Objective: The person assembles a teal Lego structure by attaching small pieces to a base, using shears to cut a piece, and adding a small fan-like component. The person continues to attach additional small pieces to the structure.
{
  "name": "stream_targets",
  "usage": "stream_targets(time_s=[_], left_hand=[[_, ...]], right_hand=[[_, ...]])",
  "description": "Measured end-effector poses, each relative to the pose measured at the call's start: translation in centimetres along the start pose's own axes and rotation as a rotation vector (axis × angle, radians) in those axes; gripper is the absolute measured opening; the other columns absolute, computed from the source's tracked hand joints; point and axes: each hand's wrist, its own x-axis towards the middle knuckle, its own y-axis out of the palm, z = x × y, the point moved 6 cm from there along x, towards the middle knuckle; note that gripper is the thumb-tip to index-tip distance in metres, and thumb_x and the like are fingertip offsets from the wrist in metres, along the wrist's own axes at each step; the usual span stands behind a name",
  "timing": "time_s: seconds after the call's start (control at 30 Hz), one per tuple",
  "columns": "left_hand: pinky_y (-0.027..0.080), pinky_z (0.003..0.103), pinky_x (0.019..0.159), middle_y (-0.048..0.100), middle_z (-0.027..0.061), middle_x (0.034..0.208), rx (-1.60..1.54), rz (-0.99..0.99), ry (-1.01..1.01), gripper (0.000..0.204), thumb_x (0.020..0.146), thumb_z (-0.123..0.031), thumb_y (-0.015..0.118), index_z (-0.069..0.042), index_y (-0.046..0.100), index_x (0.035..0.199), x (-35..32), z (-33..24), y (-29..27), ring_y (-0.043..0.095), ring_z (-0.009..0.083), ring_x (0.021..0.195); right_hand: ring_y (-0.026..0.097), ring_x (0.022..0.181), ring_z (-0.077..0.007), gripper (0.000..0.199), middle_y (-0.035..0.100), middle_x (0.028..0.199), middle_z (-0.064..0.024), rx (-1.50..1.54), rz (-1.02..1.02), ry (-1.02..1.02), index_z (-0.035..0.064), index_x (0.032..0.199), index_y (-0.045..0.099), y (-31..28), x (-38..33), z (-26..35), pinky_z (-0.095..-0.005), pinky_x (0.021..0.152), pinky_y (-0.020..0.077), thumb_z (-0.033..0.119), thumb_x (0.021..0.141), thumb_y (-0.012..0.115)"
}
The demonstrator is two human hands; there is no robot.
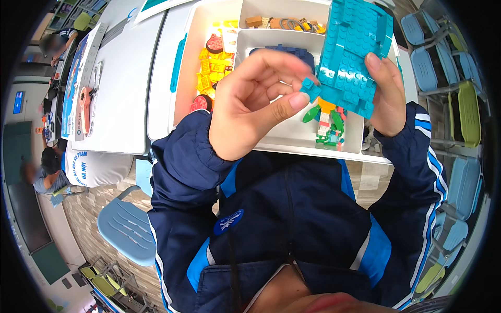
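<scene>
My right hand (387, 93) holds up a turquoise studded building-block plate assembly (350, 52), fingers behind it and thumb on its front. My left hand (255, 101) pinches a small turquoise brick (311, 88) between thumb and forefinger, pressed against the lower left corner of that assembly. Both hands hover over a white compartment tray (292, 136). Beneath them, in the near compartment, lie green, orange and pink bricks (329, 122), partly hidden by the assembly.
The left tray compartment holds several yellow bricks (214, 68) and red round pieces; a far compartment holds brown and grey parts (282, 23). A dark blue piece (284, 51) lies behind my left hand. White tables, blue chairs (125, 227) and other people at the left surround me.
</scene>
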Motion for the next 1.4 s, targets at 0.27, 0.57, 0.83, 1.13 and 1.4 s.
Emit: stream_targets(time_s=[0.27,0.57,0.83,1.13,1.4], left_hand=[[0.047,0.035,0.101,0.054,0.0114,0.126,0.251,0.068,0.136,0.024,0.092,0.006,0.064,0.003,0.069,0.115,0.0,-0.3,0.2,0.057,0.0205,0.114],[0.049,0.031,0.096,0.058,0.0105,0.12,0.125,0.0,0.043,0.026,0.092,0.008,0.063,0.005,0.063,0.119,0.3,0.2,0.1,0.059,0.017,0.111],[0.058,0.032,0.083,0.069,0.0128,0.104,0.14,-0.094,-0.188,0.027,0.093,0.003,0.064,0.005,0.058,0.12,0.2,1.0,0.3,0.071,0.0208,0.092],[0.056,0.031,0.08,0.072,0.0133,0.098,-0.077,-0.101,-0.363,0.03,0.093,-0.002,0.063,0.006,0.056,0.121,0.4,2.3,-0.1,0.071,0.0203,0.085],[0.052,0.029,0.073,0.069,0.0088,0.087,-0.049,-0.121,-0.403,0.032,0.09,-0.003,0.065,0.006,0.057,0.12,0.3,2.4,0.0,0.065,0.0147,0.073]], right_hand=[[0.062,0.113,-0.0161,0.044,0.063,0.125,-0.009,-0.002,-0.008,-0.005,0.0029,0.136,0.052,0.5,-0.3,-0.3,-0.0333,0.1,0.0486,0.029,0.101,0.058],[0.061,0.115,-0.0153,0.043,0.062,0.127,-0.0077,0.004,-0.024,0.004,0.004,0.137,0.051,0.7,-0.4,-0.4,-0.034,0.101,0.0483,0.027,0.102,0.057],[0.06,0.116,-0.015,0.044,0.061,0.127,-0.0071,0.025,-0.038,0.055,0.0039,0.136,0.052,0.6,-0.4,-0.8,-0.0333,0.101,0.0484,0.029,0.101,0.059],[0.06,0.114,-0.0146,0.044,0.061,0.126,-0.0069,0.038,-0.037,0.082,0.0032,0.134,0.053,0.8,-0.3,-1.1,-0.0331,0.101,0.0481,0.03,0.1,0.06],[0.062,0.112,-0.0147,0.043,0.063,0.123,-0.0072,0.074,-0.025,0.129,0.0024,0.132,0.054,0.8,-0.1,-1.8,-0.0325,0.1,0.05,0.03,0.1,0.061]])
